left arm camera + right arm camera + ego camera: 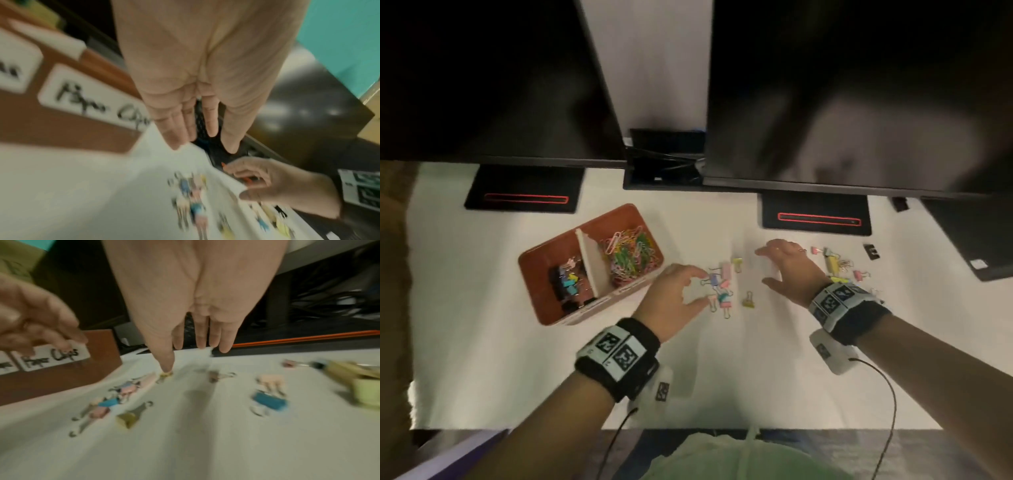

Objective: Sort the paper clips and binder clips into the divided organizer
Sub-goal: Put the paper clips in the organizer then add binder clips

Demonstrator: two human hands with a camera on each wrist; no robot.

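The brown divided organizer [640, 286] sits left of centre; its left bay holds binder clips [566, 277] and its right bay holds paper clips [628, 255]. A cluster of pastel binder clips [722, 287] lies on the white table between my hands. My left hand [702, 287] hovers at the cluster's left edge, thumb and fingers spread, holding nothing. My right hand [763, 267] hovers to the cluster's right, fingers straight [201, 339], also holding nothing. A second group of clips [837, 263] lies behind my right wrist. The wrist views are blurred.
Two dark monitors on black stands [815, 216] line the back of the table. A laptop [976, 233] sits at the far right. One black binder clip [872, 251] lies alone near it. The organizer's front carries a "Paper Clips" label [51, 357].
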